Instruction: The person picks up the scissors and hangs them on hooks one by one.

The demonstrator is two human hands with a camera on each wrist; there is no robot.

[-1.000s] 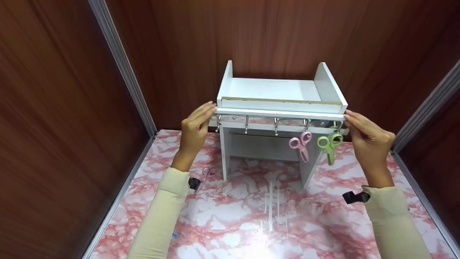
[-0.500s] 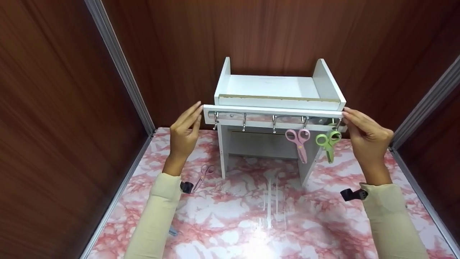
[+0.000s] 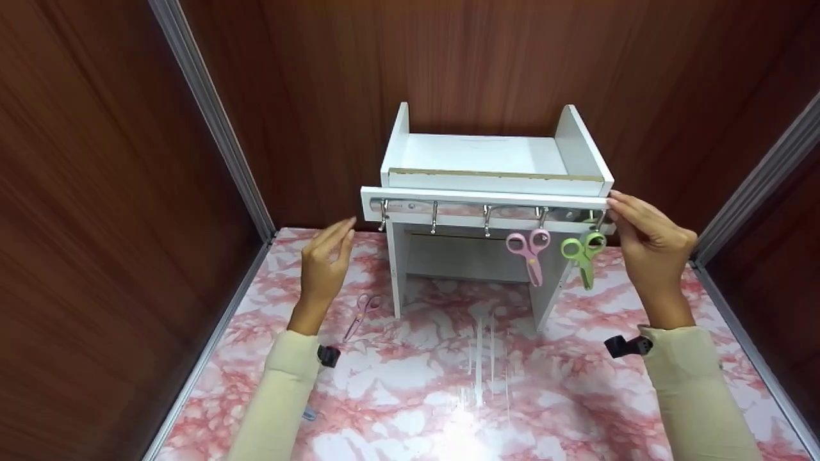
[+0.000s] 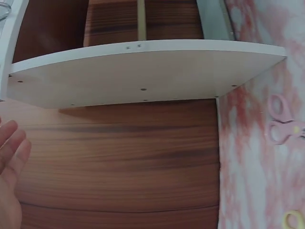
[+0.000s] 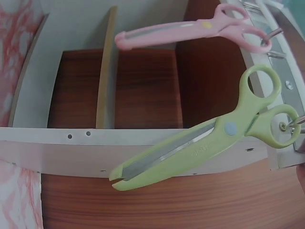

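Note:
A white shelf unit (image 3: 483, 180) stands at the back, with a hook rail (image 3: 448, 209) along its front. My right hand (image 3: 658, 246) pinches the rail's right end with its fingertips. Off the left end, my left hand (image 3: 325, 266) hovers with extended fingers, holding nothing; its fingers (image 4: 18, 152) are also seen apart from the shelf in the left wrist view. Pink scissors (image 3: 533, 259) and green scissors (image 5: 224, 131) hang by their handle loops from the two rightmost hooks. The hooks to the left hold nothing.
Another pair of pink scissors (image 3: 362, 315) lies on the marbled tabletop (image 3: 410, 378), left of the shelf. A small blue object (image 3: 309, 413) lies partly behind the left sleeve. In the left wrist view, a yellow ring (image 4: 294, 220) shows. Wood-grain walls (image 3: 487, 57) surround the table.
My left hand has come off the rail's left end and dropped slightly, leaving that end uncovered. My right hand stays at the right end. The hanging scissors swing slightly.

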